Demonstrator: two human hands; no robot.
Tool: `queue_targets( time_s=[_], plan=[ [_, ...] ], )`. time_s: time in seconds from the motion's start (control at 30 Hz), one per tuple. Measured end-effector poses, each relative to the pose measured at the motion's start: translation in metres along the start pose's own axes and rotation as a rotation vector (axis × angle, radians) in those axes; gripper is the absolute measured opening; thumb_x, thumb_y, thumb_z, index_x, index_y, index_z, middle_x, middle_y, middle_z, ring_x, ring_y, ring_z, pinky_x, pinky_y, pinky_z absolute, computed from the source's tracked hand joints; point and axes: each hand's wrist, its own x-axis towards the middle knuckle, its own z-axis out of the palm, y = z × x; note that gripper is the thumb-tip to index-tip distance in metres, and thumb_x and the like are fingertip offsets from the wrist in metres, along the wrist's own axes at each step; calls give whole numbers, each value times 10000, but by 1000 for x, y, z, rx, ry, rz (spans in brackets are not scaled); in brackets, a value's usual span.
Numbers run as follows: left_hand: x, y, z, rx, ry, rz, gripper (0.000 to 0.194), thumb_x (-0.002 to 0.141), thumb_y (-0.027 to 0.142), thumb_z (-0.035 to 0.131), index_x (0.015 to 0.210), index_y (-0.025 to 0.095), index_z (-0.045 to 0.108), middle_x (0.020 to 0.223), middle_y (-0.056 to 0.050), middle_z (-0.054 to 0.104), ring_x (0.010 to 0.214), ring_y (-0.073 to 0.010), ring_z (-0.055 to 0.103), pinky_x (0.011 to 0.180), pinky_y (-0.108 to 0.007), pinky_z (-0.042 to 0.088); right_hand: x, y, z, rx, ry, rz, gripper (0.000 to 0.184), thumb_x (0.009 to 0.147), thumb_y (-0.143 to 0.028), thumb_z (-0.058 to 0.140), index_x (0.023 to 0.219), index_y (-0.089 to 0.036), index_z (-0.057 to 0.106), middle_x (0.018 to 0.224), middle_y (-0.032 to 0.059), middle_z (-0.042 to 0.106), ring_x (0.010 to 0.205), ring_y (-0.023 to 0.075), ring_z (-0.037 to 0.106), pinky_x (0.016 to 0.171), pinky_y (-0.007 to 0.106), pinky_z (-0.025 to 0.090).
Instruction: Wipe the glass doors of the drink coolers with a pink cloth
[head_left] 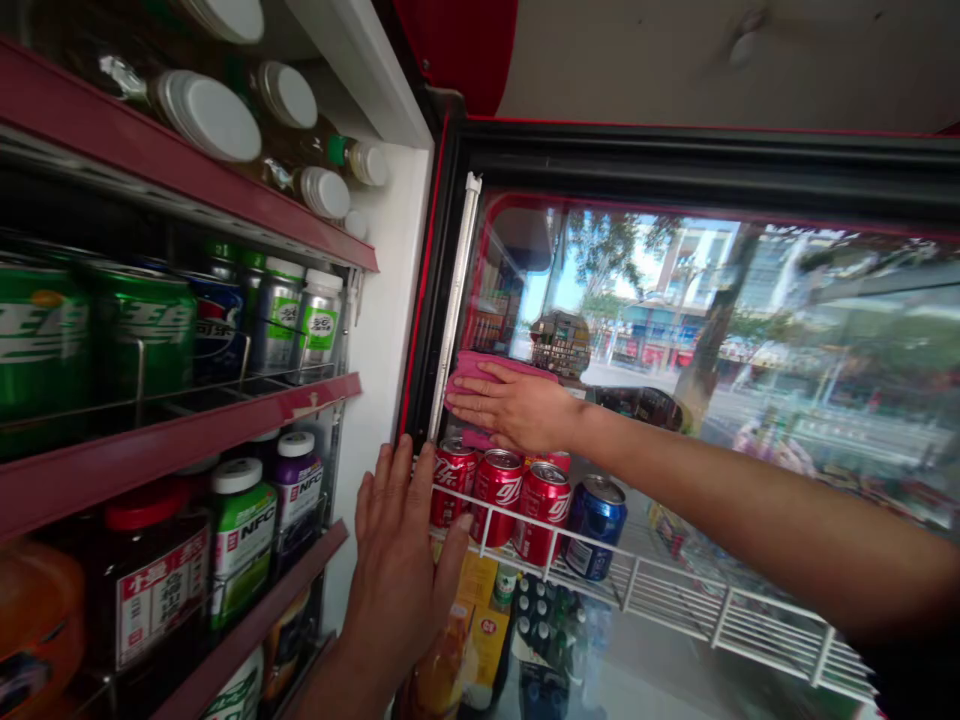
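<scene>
My right hand (510, 408) lies flat on a pink cloth (480, 368) and presses it against the inside of the fridge's glass door (750, 380), near the hinge side. My left hand (401, 545) rests open, fingers stretched, on the white edge of the fridge body (382, 330) next to the door rack. Just below my right hand stand three red cola cans (499, 495) and a blue can (594, 525) in the white wire door rack (675, 590).
To the left, red-edged fridge shelves (225, 425) hold green cans (142, 330), bottles with white caps, NFC juice bottles (244, 535) and a dark jar (154, 580). More bottles and yellow cartons sit lower in the door. The glass reflects a street.
</scene>
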Motion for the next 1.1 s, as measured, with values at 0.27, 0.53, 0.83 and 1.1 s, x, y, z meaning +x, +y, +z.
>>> queue_targets(
  time_s=[0.27, 0.53, 0.83, 1.1],
  plan=[
    [3, 6, -4, 61, -23, -28, 865, 1085, 424, 566, 1816, 281, 125, 1880, -174, 291, 1780, -371, 212, 1392, -700, 310, 0, 0, -2, 24, -62, -53, 730, 1088, -350, 549, 1784, -254, 350, 1888, -49, 268, 1790, 168, 171, 1471, 456, -18],
    [4, 25, 10, -31, -67, -33, 851, 1086, 430, 560, 1811, 277, 142, 1888, -183, 261, 1781, -383, 203, 1401, -709, 270, -87, -3, 16, 182, 51, 85, 785, 1057, -343, 552, 1801, -257, 317, 1890, -60, 226, 1796, 220, 152, 1485, 525, 15],
    [-8, 31, 23, -99, -73, 18, 816, 1090, 422, 557, 1800, 253, 192, 1879, -188, 287, 1779, -369, 212, 1410, -675, 246, -215, -2, 37, 83, 134, 192, 763, 1125, -413, 522, 1818, -313, 217, 1871, -43, 308, 1767, 235, 275, 1483, 541, 86],
    [-3, 36, 14, -157, -114, 94, 826, 1076, 401, 576, 1793, 188, 224, 1871, -201, 301, 1779, -345, 216, 1433, -595, 214, -195, -11, 37, -135, 190, 148, 756, 1157, -411, 466, 1828, -195, 193, 1874, 22, 322, 1770, 237, 263, 1486, 500, 10]
  ],
)
